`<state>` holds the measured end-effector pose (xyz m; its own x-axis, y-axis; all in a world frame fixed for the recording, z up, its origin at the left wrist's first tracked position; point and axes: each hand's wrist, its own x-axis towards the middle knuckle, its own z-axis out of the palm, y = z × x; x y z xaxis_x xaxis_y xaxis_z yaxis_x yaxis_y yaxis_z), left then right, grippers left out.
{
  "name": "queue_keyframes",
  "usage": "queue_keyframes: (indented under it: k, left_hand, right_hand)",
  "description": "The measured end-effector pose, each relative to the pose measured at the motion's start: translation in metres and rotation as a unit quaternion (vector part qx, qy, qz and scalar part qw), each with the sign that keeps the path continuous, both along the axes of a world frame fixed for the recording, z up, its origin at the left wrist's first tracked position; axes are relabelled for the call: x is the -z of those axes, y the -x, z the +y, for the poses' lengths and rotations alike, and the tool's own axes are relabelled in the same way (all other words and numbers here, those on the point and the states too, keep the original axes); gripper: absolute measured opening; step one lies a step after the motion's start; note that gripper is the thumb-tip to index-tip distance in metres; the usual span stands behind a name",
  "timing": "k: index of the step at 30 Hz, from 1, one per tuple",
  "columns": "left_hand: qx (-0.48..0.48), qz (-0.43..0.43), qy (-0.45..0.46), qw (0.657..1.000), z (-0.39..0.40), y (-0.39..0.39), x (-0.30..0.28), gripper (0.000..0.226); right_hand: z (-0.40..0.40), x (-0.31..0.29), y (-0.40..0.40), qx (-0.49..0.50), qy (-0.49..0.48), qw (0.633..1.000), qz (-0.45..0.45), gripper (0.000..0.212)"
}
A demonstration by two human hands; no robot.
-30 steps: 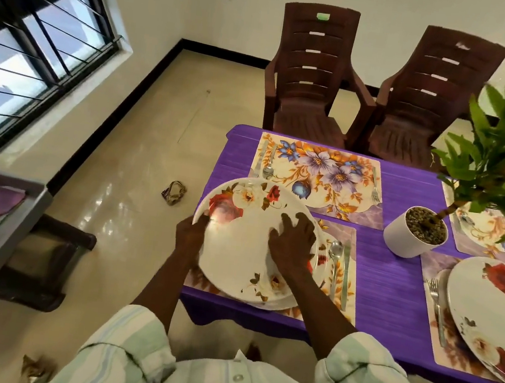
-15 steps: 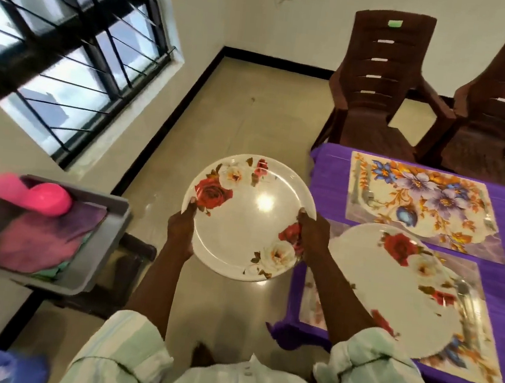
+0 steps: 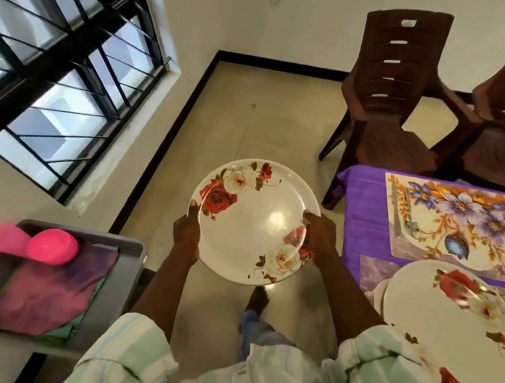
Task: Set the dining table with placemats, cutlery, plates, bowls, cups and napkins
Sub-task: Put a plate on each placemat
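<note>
A white plate with red and cream roses (image 3: 251, 219) is held level over the floor, left of the purple table (image 3: 359, 214). My left hand (image 3: 187, 231) grips its left rim and my right hand (image 3: 318, 237) grips its right rim. A second rose plate (image 3: 439, 316) lies on the near placemat (image 3: 372, 269) at the table's corner. The far floral placemat (image 3: 463, 226) carries cutlery (image 3: 408, 217) along its left side and no plate.
A grey tray (image 3: 125, 287) at lower left holds pink cups (image 3: 50, 246) and folded cloths (image 3: 48, 293). Two brown plastic chairs (image 3: 394, 91) stand behind the table. A barred window (image 3: 54, 55) fills the left wall. Bare tiled floor lies between tray and table.
Both hands lifted the top plate off the one on the near placemat and carried it left, off the table. My view swung left, bringing the grey tray closer.
</note>
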<state>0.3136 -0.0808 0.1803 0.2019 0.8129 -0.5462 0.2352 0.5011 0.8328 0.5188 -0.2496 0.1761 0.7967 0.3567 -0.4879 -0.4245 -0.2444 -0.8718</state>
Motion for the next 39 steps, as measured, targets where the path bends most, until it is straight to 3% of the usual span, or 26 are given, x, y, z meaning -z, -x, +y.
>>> queue_keyframes:
  k: [12,15,22,24,32,35,39]
  left_hand:
    - [0.089,-0.006,0.016,0.996,0.155,-0.201,0.004,0.043]
    - [0.128,-0.004,0.016,0.992,0.175,-0.265,0.003,0.044]
    - [0.266,-0.03,0.033,0.963,0.196,-0.418,0.003,0.043]
    - [0.31,-0.036,0.034,0.95,0.199,-0.472,0.004,0.041]
    - [0.466,-0.036,0.056,0.882,0.2,-0.644,-0.016,0.038]
    - [0.535,-0.045,0.061,0.841,0.185,-0.692,-0.018,0.045]
    - [0.624,-0.02,0.082,0.777,0.138,-0.743,-0.017,0.038]
  right_hand:
    - [0.114,0.02,-0.182,0.043,0.022,0.999,-0.01,0.03]
    - [0.12,0.015,-0.226,0.103,0.033,0.994,0.012,0.03]
    - [0.109,0.006,-0.306,0.246,0.096,0.963,-0.055,0.03]
    - [0.106,0.011,-0.335,0.288,0.114,0.948,-0.069,0.037]
    - [0.108,0.004,-0.404,0.463,0.142,0.872,-0.078,0.031]
    - [0.105,0.005,-0.41,0.535,0.132,0.833,-0.059,0.03]
    - [0.081,0.011,-0.412,0.644,0.11,0.757,-0.034,0.025]
